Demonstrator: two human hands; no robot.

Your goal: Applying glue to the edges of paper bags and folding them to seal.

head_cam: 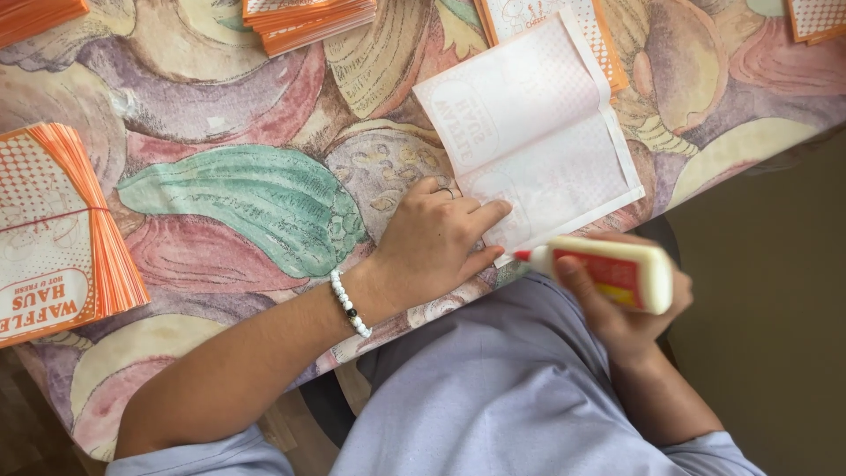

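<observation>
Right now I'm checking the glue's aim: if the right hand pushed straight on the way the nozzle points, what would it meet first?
Probably the near edge of the white paper sheet, beside the left hand fingertips; the right hand holds the glue bottle.

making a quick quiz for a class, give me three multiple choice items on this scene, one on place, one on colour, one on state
1. Where does the left hand rest?
A. on the pale paper sheet's near corner
B. on the banded stack
C. in the lap

2. What colour is the glue bottle's tip?
A. blue
B. red
C. green

3. How is the pale paper sheet?
A. rolled up
B. crumpled
C. lying flat, a fold across it

Answers: 1 A, its fingers press the sheet's corner at the table edge. 2 B, the glue bottle in the right hand ends in a red tip. 3 C, it lies flat with a crease.
</observation>
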